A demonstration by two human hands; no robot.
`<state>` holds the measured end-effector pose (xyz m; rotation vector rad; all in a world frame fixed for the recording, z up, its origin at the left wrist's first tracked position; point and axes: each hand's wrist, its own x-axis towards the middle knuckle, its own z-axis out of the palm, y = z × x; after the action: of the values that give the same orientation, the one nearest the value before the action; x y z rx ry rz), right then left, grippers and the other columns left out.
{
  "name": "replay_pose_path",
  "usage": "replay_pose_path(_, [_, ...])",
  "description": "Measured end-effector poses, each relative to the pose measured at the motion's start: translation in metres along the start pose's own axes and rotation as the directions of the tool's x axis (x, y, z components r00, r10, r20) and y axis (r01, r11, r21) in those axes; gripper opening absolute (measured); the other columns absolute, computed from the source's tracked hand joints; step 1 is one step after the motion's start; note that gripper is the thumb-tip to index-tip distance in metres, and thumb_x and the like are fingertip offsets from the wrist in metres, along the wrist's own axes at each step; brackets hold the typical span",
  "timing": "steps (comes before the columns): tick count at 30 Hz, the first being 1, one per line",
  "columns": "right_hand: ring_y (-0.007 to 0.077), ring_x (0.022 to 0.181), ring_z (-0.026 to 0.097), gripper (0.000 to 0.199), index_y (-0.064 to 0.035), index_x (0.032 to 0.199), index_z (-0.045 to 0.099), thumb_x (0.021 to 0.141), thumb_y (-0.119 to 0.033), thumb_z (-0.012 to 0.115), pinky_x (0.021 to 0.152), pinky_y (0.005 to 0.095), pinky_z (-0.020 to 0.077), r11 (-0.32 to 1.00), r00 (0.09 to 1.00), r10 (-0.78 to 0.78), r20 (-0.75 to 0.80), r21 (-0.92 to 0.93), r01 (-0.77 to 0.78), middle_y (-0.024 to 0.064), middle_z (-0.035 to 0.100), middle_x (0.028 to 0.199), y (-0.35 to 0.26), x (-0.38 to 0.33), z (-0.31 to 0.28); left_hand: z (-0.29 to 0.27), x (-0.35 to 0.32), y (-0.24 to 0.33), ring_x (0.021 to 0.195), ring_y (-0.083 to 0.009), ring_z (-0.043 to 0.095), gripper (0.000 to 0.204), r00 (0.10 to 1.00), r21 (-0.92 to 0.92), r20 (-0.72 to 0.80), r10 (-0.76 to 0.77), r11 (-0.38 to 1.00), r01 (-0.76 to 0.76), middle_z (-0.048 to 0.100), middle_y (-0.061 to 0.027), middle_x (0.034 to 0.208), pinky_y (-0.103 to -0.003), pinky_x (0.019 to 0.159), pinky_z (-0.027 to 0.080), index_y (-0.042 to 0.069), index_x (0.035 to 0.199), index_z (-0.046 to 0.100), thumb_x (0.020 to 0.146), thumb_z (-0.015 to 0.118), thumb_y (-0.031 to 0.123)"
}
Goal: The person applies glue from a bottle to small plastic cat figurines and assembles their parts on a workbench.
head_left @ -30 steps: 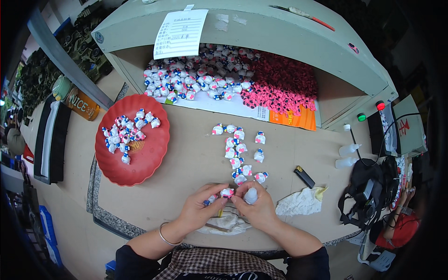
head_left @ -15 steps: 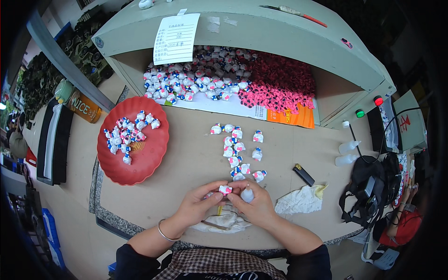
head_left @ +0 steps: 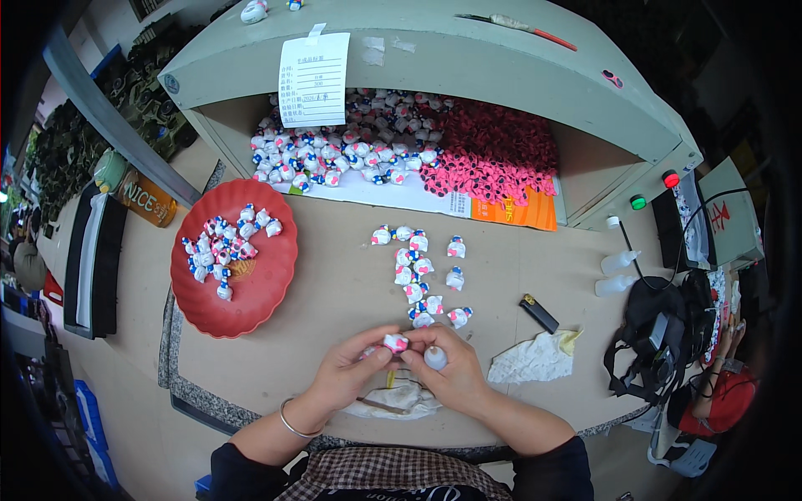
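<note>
Between my two hands, just above the near part of the table, is a small white figurine (head_left: 395, 343) with a pink patch. The fingers of my left hand (head_left: 344, 371) pinch it from the left, and a second white piece shows partly under them. My right hand (head_left: 458, 374) keeps a small white squeeze bottle (head_left: 435, 358) in its grip, while its thumb and fingertips meet the figurine's right side. Beyond my hands, several similar figurines (head_left: 415, 292) with blue and pink parts lie in loose columns. A crumpled white cloth (head_left: 397, 402) lies beneath my wrists.
At the left stands a red scalloped bowl (head_left: 188, 288) holding several figurines. The grey shelf box (head_left: 468, 50) at the back contains heaped figurines (head_left: 334, 154) and pink pieces (head_left: 493, 163). To the right are a black lighter (head_left: 539, 314), stained cloth (head_left: 535, 357), clear bottles (head_left: 616, 274) and black bag (head_left: 652, 334).
The figurine has turned slightly between my fingers, and the bottle in my right hand has tilted a little. The whole view has shifted slightly; the things on the table stay put.
</note>
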<state>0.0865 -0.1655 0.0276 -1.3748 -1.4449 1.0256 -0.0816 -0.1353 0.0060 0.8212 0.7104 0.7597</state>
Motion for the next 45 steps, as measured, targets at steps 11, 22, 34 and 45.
replay_pose_path(11, [0.0115, 0.081, 0.055, 0.028, -0.0016, 0.105, 0.043, 0.078, 0.002, 0.052, 0.066, 0.0237, 0.0453, 0.928, 0.918, 0.286, -0.276, 0.317, -0.194, 0.0056, 0.053, 0.096, 0.023, -0.004, -0.053, -0.022, 0.0, 0.032, 0.084, -0.0112, 0.054, 0.029, 0.94, -0.389, -0.333, 0.069, 0.898, -0.204, 0.056, -0.0069, 0.101, -0.02, 0.072, 0.046, 0.005, 0.113, 0.047, 0.086, 0.05, 0.014])
replay_pose_path(22, [0.0164, 0.092, 0.054, 0.034, 0.0011, 0.116, 0.038, 0.083, 0.0, 0.047, 0.075, 0.0272, 0.0478, 0.974, 0.989, 0.1, -0.109, -0.19, -0.119, 0.01, 0.052, 0.103, 0.036, -0.001, -0.035, 0.019, 0.057, 0.016, 0.071, -0.024, 0.057, 0.021, 0.899, 0.878, 0.353, 0.26, 0.238, -0.414, 0.053, -0.011, 0.091, -0.031, 0.06, 0.047, 0.005, 0.092, 0.057, 0.074, 0.064, 0.014])
replay_pose_path(34, [0.0173, 0.088, 0.057, 0.033, -0.0013, 0.116, 0.04, 0.084, -0.003, 0.048, 0.067, 0.0262, 0.0509, 0.986, 0.978, 0.127, -0.166, 0.13, -0.106, 0.0114, 0.053, 0.098, 0.009, -0.011, -0.048, 0.002, 0.007, 0.029, 0.083, -0.0128, 0.055, 0.033, 0.926, 0.093, 0.045, -0.375, 0.925, 0.369, 0.052, -0.0077, 0.102, -0.022, 0.065, 0.045, 0.006, 0.116, 0.045, 0.088, 0.048, 0.023])
replay_pose_path(45, [0.012, 0.068, 0.056, 0.027, -0.0001, 0.107, 0.036, 0.082, 0.001, 0.048, 0.05, 0.023, 0.0487, 0.71, 0.987, 0.156, 0.046, 0.689, -0.144, 0.0115, 0.053, 0.088, -0.012, -0.028, -0.067, -0.007, 0.003, -0.001, 0.091, -0.0177, 0.056, 0.032, 0.974, -0.321, 0.044, -0.223, 0.92, 0.225, 0.05, -0.013, 0.114, -0.023, 0.071, 0.049, 0.008, 0.121, 0.043, 0.089, 0.043, 0.009])
